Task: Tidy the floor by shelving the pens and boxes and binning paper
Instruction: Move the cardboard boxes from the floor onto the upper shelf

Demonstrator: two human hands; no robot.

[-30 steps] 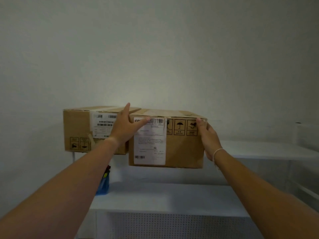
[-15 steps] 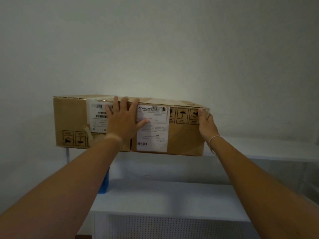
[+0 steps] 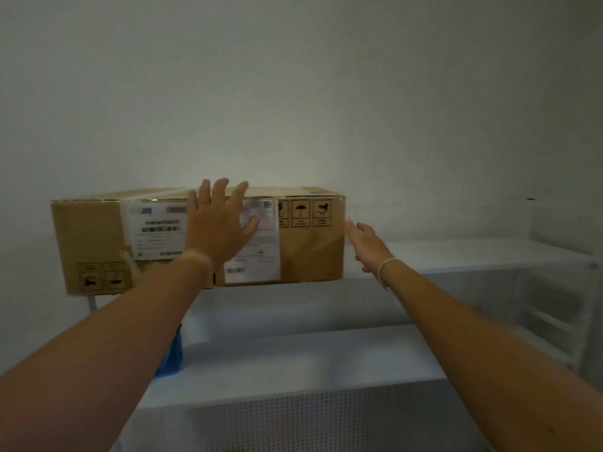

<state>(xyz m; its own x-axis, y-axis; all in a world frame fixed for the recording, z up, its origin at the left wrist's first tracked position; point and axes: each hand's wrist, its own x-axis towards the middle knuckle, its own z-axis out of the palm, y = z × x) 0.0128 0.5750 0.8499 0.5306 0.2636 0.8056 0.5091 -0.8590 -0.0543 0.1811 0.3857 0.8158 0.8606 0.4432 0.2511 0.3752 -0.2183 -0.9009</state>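
Observation:
Two brown cardboard boxes stand side by side on the upper white shelf (image 3: 473, 256). The left box (image 3: 91, 243) carries a white label and handling symbols. The right box (image 3: 310, 249) has a shipping label and an umbrella symbol. My left hand (image 3: 218, 226) lies flat with fingers spread across the seam where the two box fronts meet. My right hand (image 3: 367, 244) hovers open just beside the right box's right edge, holding nothing. A blue pen holder (image 3: 169, 357) on the lower shelf is mostly hidden behind my left forearm.
The lower white shelf (image 3: 293, 363) has a perforated white front panel (image 3: 310, 422) beneath it. A white rack frame (image 3: 561, 308) closes off the right end. A plain pale wall rises behind everything.
The right box went from held in the air to resting on the upper shelf against the left box. My right hand has let go of its edge; my left hand flattened on the fronts.

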